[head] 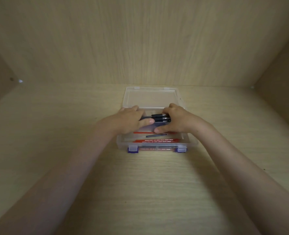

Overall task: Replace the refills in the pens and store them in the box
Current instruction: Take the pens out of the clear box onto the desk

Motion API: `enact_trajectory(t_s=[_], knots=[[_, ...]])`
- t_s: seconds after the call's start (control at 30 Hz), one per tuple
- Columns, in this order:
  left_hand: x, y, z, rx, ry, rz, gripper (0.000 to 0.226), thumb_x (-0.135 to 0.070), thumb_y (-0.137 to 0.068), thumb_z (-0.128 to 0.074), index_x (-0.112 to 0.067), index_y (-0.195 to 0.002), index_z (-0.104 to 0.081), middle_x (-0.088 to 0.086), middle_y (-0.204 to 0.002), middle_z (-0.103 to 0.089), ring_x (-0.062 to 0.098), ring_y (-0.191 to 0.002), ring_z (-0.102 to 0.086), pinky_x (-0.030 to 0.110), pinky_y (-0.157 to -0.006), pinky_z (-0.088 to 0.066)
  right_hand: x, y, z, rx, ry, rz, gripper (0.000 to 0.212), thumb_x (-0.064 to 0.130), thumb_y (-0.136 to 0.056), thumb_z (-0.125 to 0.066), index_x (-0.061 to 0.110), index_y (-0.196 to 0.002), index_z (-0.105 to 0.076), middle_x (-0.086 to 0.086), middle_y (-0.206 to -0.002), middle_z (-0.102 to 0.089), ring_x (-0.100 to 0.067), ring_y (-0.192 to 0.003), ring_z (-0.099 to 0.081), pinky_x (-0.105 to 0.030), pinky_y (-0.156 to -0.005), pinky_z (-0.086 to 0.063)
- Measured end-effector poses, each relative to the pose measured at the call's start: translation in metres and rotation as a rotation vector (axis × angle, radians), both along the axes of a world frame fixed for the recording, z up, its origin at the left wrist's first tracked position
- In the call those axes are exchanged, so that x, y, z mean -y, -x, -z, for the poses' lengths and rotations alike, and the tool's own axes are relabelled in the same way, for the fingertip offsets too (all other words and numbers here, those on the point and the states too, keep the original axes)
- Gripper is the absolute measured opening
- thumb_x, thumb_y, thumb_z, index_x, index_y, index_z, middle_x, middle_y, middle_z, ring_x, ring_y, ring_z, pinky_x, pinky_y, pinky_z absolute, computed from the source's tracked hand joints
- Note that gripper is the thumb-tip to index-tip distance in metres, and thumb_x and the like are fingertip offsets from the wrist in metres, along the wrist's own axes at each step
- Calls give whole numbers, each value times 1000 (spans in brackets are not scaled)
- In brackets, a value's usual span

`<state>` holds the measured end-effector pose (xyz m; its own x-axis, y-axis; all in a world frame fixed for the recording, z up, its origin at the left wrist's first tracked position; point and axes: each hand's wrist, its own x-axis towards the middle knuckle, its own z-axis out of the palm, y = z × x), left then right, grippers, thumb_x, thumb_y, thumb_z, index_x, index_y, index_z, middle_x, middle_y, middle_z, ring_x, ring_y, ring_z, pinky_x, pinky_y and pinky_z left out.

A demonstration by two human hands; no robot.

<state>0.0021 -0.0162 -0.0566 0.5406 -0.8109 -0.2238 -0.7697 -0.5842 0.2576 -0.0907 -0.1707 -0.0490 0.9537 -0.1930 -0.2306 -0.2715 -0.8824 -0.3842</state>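
A clear plastic box [121,143] with purple latches lies open on the wooden surface, its lid [150,97] folded back flat. Both hands hover over the box's far half. My left hand [130,118] and my right hand [176,118] each grip an end of a small bundle of black pens [159,118], held level between them. On the box floor lie a thin red refill [143,132], a thin black refill [155,135] and a wider red refill pack [155,140] with white print. How many pens are in the bundle is unclear.
The box stands on a light wood shelf floor [140,184], enclosed by a wooden back wall [140,48] and side walls left and right. Bare wood stretches in front of the box and to both sides of it.
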Motion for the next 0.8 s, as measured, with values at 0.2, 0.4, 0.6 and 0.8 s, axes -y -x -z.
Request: enact_trajectory(t_s=[0.2, 0.4, 0.6, 0.8], knots=[[-1, -4, 1, -11, 45, 29, 47, -59, -91, -31, -18, -99, -52, -3, -89, -58, 15, -85, -51, 29, -75, -29, 1, -3, -5, -50, -104, 33, 47, 39, -65, -83, 15, -96, -58, 2, -85, -60, -19, -83, -57, -29, -67, -45], [-2, -4, -4, -70, 48, 5, 48, -61, -87, -39, -18, -105, -52, 0, -98, -59, 17, -88, -53, 27, -68, -37, 7, -5, -11, -116, -208, 8, 49, 36, -63, -85, 14, -100, -62, 3, -83, -60, -15, -78, -57, -24, -64, -44], [-1, -12, -5, -271, 154, 7, 38, -60, -79, -53, -25, -93, -54, -4, -94, -59, 13, -85, -55, 28, -72, -42, 17, 1, -12, -70, -383, -36, 46, 37, -62, -85, 18, -100, -65, 0, -95, -67, -17, -92, -63, -30, -82, -49], [1, -8, -9, -214, 274, -27, 40, -58, -80, -55, -22, -97, -56, 0, -93, -63, 15, -84, -58, 30, -73, -45, 23, 8, -15, 98, -480, -52, 37, 29, -70, -81, 17, -101, -68, 4, -87, -67, -4, -78, -61, -20, -71, -44]])
